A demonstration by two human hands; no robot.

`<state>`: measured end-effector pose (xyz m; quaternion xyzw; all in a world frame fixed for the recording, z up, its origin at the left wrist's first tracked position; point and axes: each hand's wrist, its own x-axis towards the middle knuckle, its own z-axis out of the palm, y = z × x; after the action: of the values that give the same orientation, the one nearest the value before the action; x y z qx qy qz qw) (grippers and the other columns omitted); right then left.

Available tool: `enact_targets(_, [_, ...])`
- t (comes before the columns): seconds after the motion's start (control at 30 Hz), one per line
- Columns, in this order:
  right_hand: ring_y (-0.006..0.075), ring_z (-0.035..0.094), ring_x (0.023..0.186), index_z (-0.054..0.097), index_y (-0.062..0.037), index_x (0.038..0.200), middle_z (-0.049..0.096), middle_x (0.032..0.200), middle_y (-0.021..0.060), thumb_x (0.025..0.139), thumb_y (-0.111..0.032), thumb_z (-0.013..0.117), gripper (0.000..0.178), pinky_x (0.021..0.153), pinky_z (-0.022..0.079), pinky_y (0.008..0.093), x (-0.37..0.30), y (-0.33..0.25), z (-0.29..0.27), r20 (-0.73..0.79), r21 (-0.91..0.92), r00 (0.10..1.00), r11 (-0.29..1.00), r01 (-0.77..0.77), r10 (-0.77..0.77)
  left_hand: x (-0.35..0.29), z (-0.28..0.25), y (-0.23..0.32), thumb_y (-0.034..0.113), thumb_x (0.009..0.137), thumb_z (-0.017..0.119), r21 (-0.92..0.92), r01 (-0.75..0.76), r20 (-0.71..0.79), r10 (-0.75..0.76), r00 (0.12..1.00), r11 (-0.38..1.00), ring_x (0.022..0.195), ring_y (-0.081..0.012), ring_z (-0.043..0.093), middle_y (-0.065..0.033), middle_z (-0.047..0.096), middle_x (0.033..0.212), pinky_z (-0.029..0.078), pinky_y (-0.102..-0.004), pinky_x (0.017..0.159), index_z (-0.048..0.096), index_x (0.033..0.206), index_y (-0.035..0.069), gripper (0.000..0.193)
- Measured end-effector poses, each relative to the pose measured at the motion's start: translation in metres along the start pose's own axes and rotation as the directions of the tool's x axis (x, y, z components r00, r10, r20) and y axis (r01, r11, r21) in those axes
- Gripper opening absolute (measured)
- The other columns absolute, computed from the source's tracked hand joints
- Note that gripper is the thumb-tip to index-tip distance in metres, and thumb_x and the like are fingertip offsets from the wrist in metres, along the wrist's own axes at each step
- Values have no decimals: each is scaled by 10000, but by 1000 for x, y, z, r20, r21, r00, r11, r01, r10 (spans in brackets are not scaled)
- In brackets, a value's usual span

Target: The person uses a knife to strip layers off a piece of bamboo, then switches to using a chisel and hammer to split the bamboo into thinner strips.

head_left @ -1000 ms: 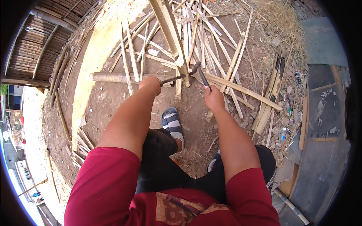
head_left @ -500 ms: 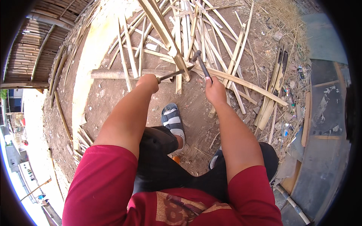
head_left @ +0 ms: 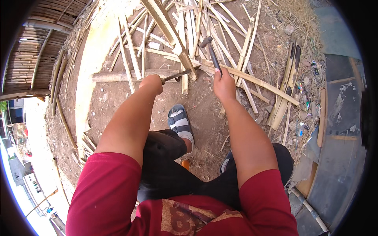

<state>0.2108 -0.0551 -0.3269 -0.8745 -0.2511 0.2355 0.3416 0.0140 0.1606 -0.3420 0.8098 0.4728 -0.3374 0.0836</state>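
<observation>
My left hand (head_left: 151, 83) grips the handle of a knife (head_left: 182, 73) whose dark blade points right, its tip set against a long bamboo slat (head_left: 168, 26) that slants up from the ground. My right hand (head_left: 224, 84) holds a hammer (head_left: 212, 55) by its dark handle, head raised above the blade and the slat. A thick bamboo pole (head_left: 130, 74) lies flat on the dirt just behind my left hand. I sit with knees apart; my left foot wears a striped sandal (head_left: 181, 124).
Several split bamboo strips (head_left: 220, 35) lie scattered over the dirt ahead. A stack of bamboo poles (head_left: 35, 59) stands at the left. Dark flat boards (head_left: 289, 84) and litter lie right, beside grey sheets (head_left: 338, 118).
My right hand has lifted the hammer up and away from the blade. The left hand keeps the knife against the slat.
</observation>
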Motion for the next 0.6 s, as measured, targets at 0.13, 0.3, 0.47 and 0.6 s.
enact_targets(0.13, [485, 673, 922, 589, -36, 1160, 702, 919, 281, 1045, -377, 463, 381, 826, 513, 572, -5, -8, 4, 43, -17, 999, 1000, 11, -11, 3, -8, -3, 135, 901, 618, 29, -1, -15, 1, 1000, 1000, 1086, -324, 695, -146, 719, 1160, 568, -425, 911, 724, 1178, 117, 297])
enact_targets(0.3, [496, 675, 890, 586, -41, 1138, 704, 877, 273, 1040, -390, 469, 381, 790, 515, 583, 2, 62, 34, 61, -143, 997, 989, -31, 40, 2, -23, 5, 91, 876, 622, 64, -36, -50, 40, 998, 997, 1087, -326, 697, -147, 720, 1161, 573, -422, 909, 736, 1154, 105, 301])
enact_targets(0.47, [492, 669, 815, 563, -44, 1067, 686, 818, 269, 1058, -370, 456, 343, 701, 501, 581, 8, 11, 8, -156, 64, 987, 997, 44, -33, 10, -24, 0, 81, 859, 637, 65, 7, -40, -4, 999, 998, 1095, -327, 696, -147, 724, 1158, 573, -420, 915, 741, 1135, 83, 295])
enact_targets(0.6, [496, 665, 805, 562, -45, 1055, 683, 803, 265, 1063, -370, 447, 345, 693, 498, 584, -1, 26, 25, -27, -54, 996, 995, 86, -87, 12, -29, 0, 92, 864, 641, 92, 7, -48, -2, 999, 996, 1089, -337, 698, -151, 725, 1163, 575, -422, 915, 742, 1125, 74, 281])
